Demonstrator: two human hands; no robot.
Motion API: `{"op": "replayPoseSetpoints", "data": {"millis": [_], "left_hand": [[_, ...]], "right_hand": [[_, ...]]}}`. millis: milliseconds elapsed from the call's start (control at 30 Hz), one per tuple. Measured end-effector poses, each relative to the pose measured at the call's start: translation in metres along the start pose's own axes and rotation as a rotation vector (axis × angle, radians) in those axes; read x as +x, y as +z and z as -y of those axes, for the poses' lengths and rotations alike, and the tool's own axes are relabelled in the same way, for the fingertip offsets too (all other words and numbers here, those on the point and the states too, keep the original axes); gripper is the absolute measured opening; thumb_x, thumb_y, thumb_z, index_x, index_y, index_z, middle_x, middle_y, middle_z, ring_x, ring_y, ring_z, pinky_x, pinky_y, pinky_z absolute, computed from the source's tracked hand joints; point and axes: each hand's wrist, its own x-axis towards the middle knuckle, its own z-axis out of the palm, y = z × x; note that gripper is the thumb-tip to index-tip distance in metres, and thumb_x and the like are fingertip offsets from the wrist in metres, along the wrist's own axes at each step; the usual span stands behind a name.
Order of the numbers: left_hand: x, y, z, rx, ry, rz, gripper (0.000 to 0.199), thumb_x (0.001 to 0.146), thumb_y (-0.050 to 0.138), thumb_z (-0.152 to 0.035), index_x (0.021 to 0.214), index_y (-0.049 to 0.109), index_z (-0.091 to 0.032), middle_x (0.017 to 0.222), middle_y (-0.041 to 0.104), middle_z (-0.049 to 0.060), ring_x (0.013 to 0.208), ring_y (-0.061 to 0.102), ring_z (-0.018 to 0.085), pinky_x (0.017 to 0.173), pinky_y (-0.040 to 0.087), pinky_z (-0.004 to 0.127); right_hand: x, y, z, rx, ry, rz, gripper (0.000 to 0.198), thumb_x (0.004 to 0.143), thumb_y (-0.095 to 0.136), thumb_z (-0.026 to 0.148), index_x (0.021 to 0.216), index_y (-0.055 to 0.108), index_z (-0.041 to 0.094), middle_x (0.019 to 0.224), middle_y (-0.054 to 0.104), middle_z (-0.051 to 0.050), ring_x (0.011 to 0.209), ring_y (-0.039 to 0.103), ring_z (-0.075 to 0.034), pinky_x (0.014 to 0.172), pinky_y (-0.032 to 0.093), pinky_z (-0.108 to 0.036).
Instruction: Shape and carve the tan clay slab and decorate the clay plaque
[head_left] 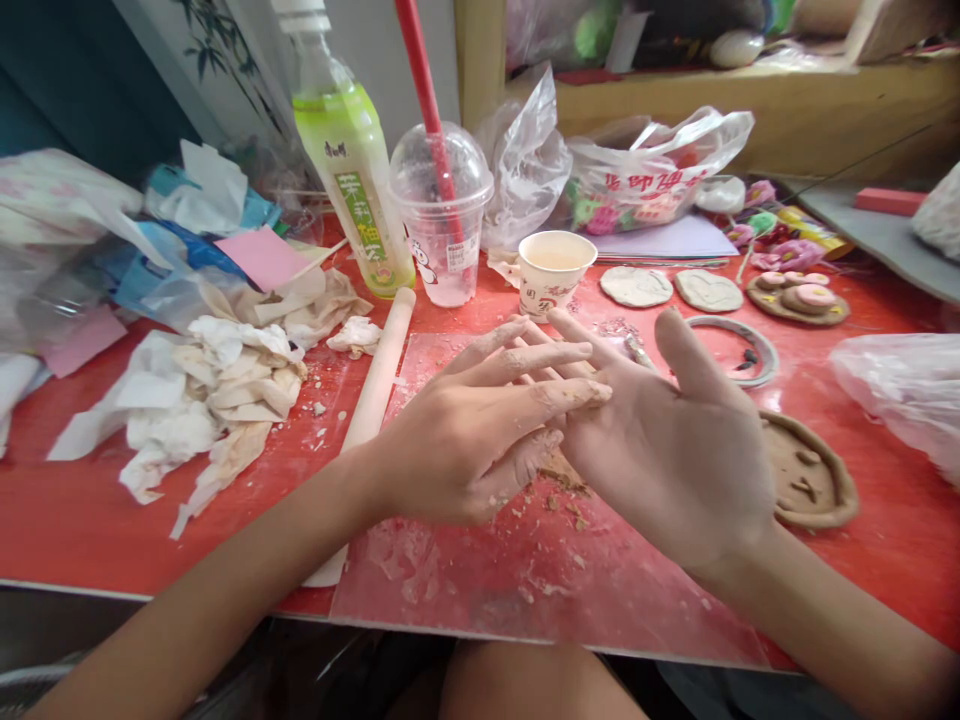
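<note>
My left hand (pixel 480 430), palm down with its fingers stretched out, lies across the fingers of my right hand. My right hand (pixel 667 450) is turned palm up and flat, its thumb raised. Both have dried clay smeared on the fingers, and I see nothing held in either. Beneath them is a clear work sheet (pixel 465 590) dusted with clay bits, and a small lump of brown clay crumbs (pixel 562 472) shows below the fingertips. To the left lies a pale rolling pin (pixel 380 370), partly behind my left wrist. A round brown clay piece (pixel 814 470) with raised edges sits beside my right wrist.
Behind the hands stand a paper cup (pixel 555 275), a domed plastic cup (pixel 450 270) with a red straw, and a green drink bottle (pixel 352 180). Crumpled tissues (pixel 217 390) cover the left side. Flat clay discs (pixel 636 286) and a ring (pixel 757 350) lie right.
</note>
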Motion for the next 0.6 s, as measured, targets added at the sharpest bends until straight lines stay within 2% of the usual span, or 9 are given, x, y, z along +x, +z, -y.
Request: {"op": "replayPoseSetpoints", "data": {"millis": [233, 367, 467, 600], "left_hand": [[0.0008, 0.0000, 0.0002, -0.031, 0.003, -0.050, 0.032, 0.087, 0.043, -0.015, 0.117, 0.051, -0.012, 0.122, 0.059, 0.013, 0.126, 0.046, 0.019, 0.110, 0.034, 0.041], [0.0007, 0.0003, -0.0008, 0.046, 0.001, -0.020, 0.034, 0.086, 0.043, -0.013, 0.120, 0.048, -0.012, 0.130, 0.054, 0.012, 0.129, 0.042, 0.018, 0.111, 0.032, 0.043], [0.0000, 0.0009, 0.0001, 0.065, 0.002, 0.006, 0.034, 0.085, 0.043, -0.011, 0.119, 0.049, -0.012, 0.127, 0.056, 0.011, 0.128, 0.044, 0.019, 0.112, 0.031, 0.043], [-0.0005, 0.0012, 0.0018, 0.055, 0.047, -0.020, 0.034, 0.086, 0.040, -0.013, 0.119, 0.050, -0.011, 0.125, 0.058, 0.011, 0.128, 0.044, 0.021, 0.112, 0.032, 0.044]], "right_hand": [[-0.0003, -0.0001, 0.0013, -0.018, -0.013, 0.020, 0.042, 0.091, 0.024, 0.052, 0.100, 0.057, 0.027, 0.109, 0.066, 0.003, 0.117, 0.051, -0.009, 0.100, 0.042, -0.027], [0.0003, -0.0011, 0.0008, -0.026, -0.027, 0.026, 0.039, 0.091, 0.026, 0.048, 0.099, 0.057, 0.027, 0.112, 0.065, 0.003, 0.120, 0.050, -0.009, 0.103, 0.040, -0.030], [0.0002, -0.0008, 0.0005, -0.027, -0.012, 0.007, 0.037, 0.091, 0.028, 0.047, 0.103, 0.056, 0.026, 0.115, 0.064, 0.003, 0.121, 0.048, -0.009, 0.104, 0.039, -0.027], [0.0000, 0.0000, 0.0003, -0.018, -0.011, -0.012, 0.033, 0.090, 0.034, 0.044, 0.102, 0.057, 0.024, 0.117, 0.063, 0.000, 0.120, 0.049, -0.012, 0.101, 0.042, -0.029]]}}
